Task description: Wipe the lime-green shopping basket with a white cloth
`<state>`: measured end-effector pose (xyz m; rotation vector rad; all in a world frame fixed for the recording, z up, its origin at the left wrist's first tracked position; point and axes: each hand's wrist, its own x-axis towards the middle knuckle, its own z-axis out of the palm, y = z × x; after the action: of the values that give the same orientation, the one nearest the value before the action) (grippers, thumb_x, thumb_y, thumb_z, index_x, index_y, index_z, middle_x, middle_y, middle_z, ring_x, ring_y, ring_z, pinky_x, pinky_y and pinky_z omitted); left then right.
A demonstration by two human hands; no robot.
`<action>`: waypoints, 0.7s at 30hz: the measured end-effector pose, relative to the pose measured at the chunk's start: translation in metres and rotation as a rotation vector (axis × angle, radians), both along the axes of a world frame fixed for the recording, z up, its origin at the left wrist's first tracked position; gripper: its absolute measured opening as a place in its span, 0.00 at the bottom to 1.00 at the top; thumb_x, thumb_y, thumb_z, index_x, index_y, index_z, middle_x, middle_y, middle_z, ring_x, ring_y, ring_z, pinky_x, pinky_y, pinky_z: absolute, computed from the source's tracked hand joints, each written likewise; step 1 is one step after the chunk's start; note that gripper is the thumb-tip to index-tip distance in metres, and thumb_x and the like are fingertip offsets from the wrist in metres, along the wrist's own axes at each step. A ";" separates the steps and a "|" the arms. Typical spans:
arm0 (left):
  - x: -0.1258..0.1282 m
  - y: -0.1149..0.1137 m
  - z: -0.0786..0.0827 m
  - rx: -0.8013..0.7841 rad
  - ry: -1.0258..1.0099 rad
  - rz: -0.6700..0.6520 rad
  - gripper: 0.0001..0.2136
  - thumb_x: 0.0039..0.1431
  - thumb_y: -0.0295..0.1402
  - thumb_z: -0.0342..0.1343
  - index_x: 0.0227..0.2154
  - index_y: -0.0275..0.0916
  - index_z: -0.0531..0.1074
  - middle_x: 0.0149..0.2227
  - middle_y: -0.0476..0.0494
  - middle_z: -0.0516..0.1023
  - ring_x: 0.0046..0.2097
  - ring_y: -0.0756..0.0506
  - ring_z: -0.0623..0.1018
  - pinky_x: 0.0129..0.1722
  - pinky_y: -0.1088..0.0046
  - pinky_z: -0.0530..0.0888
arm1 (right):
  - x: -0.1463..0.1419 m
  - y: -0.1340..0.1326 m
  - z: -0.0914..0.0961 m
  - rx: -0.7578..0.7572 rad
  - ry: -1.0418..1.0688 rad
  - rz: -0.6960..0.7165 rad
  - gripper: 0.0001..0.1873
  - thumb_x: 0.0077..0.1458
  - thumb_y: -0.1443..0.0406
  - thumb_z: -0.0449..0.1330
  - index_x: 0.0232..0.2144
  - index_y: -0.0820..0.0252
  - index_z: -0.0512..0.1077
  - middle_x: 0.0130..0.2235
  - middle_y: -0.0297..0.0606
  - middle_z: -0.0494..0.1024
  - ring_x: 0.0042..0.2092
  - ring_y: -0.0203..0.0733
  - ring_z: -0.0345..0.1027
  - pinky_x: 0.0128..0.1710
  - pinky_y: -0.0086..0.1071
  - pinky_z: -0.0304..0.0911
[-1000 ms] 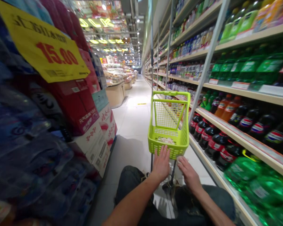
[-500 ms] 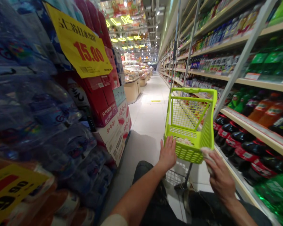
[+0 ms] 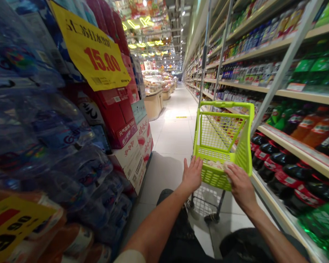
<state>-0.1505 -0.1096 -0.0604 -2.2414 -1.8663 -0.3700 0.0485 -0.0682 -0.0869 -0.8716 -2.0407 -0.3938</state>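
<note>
A small green shopping cart [image 3: 217,176] with a plastic basket stands in front of me. My left hand [image 3: 192,174] lies on the left end of the basket's near rim, fingers stretched out and apart. Between the fingers of my right hand [image 3: 240,185] is a crumpled whitish cloth [image 3: 228,170], pressed against the right part of the same rim. Most of that cloth is hidden by the fingers. More pale, crumpled material [image 3: 214,164] shows inside the basket, too small to identify.
Shelves with cola bottles [image 3: 287,171] and other drinks line the right side. Stacked water packs [image 3: 57,131] and drink cartons [image 3: 130,160] rise on the left, with a yellow price sign [image 3: 94,51]. The tiled aisle [image 3: 172,128] runs ahead between them.
My right hand has moved left with the cloth, from the basket's right corner onto its near rim. My left hand has shifted slightly left, its fingers still on the basket.
</note>
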 end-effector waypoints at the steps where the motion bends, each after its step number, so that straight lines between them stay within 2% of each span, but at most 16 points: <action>1: 0.001 0.001 0.000 -0.011 0.003 0.009 0.27 0.54 0.32 0.40 0.58 0.32 0.46 0.61 0.39 0.51 0.62 0.40 0.44 0.56 0.45 0.45 | 0.012 0.000 -0.001 0.004 0.013 -0.035 0.21 0.49 0.76 0.45 0.43 0.61 0.67 0.49 0.44 0.69 0.56 0.46 0.55 0.53 0.46 0.54; 4: 0.010 0.001 0.000 -0.027 -0.003 0.020 0.28 0.54 0.33 0.40 0.58 0.30 0.45 0.61 0.38 0.49 0.62 0.39 0.42 0.57 0.45 0.45 | 0.022 -0.002 -0.004 -0.005 0.070 -0.093 0.23 0.47 0.76 0.45 0.44 0.60 0.67 0.51 0.43 0.66 0.57 0.46 0.52 0.55 0.46 0.52; 8: 0.021 -0.002 -0.001 0.002 -0.006 -0.037 0.28 0.55 0.34 0.40 0.58 0.30 0.45 0.61 0.38 0.49 0.62 0.40 0.42 0.57 0.46 0.45 | -0.020 -0.011 -0.003 -0.053 0.035 -0.020 0.21 0.47 0.74 0.45 0.43 0.61 0.66 0.52 0.44 0.64 0.59 0.47 0.48 0.54 0.46 0.52; 10: 0.025 -0.004 -0.001 0.009 0.006 -0.056 0.28 0.55 0.35 0.40 0.58 0.31 0.45 0.61 0.38 0.50 0.62 0.40 0.43 0.57 0.46 0.46 | -0.040 -0.016 0.001 -0.080 -0.025 -0.082 0.18 0.49 0.68 0.49 0.44 0.64 0.66 0.54 0.49 0.61 0.59 0.53 0.47 0.52 0.50 0.52; 12: 0.027 -0.006 -0.001 0.015 0.020 -0.063 0.27 0.55 0.35 0.40 0.58 0.31 0.46 0.61 0.38 0.51 0.62 0.40 0.44 0.57 0.46 0.46 | -0.047 -0.019 0.005 -0.096 -0.074 -0.197 0.21 0.49 0.63 0.53 0.46 0.65 0.65 0.55 0.53 0.60 0.57 0.58 0.48 0.50 0.55 0.50; 14: 0.028 -0.007 -0.001 0.027 0.024 -0.069 0.26 0.56 0.34 0.39 0.57 0.32 0.47 0.60 0.39 0.53 0.62 0.41 0.46 0.57 0.46 0.47 | -0.040 -0.019 0.008 -0.104 -0.115 -0.265 0.20 0.49 0.64 0.53 0.46 0.63 0.65 0.54 0.51 0.63 0.55 0.55 0.53 0.50 0.55 0.49; 17: 0.029 -0.007 0.001 0.042 0.009 -0.082 0.24 0.56 0.32 0.37 0.57 0.32 0.48 0.60 0.41 0.54 0.61 0.43 0.47 0.56 0.46 0.48 | -0.008 -0.012 0.008 -0.099 -0.158 -0.283 0.20 0.48 0.71 0.51 0.46 0.59 0.65 0.51 0.45 0.67 0.52 0.48 0.58 0.52 0.50 0.48; 21: 0.030 -0.008 0.001 0.029 -0.012 -0.100 0.25 0.56 0.32 0.37 0.57 0.32 0.47 0.60 0.40 0.52 0.62 0.43 0.46 0.56 0.46 0.48 | 0.037 0.000 0.005 -0.036 -0.118 -0.343 0.19 0.48 0.71 0.50 0.45 0.62 0.65 0.50 0.47 0.68 0.51 0.49 0.60 0.50 0.47 0.51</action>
<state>-0.1209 -0.1174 -0.0597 -2.3235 -1.7478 -0.4246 0.0859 -0.0681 -0.0815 -1.2525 -2.0097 -0.6100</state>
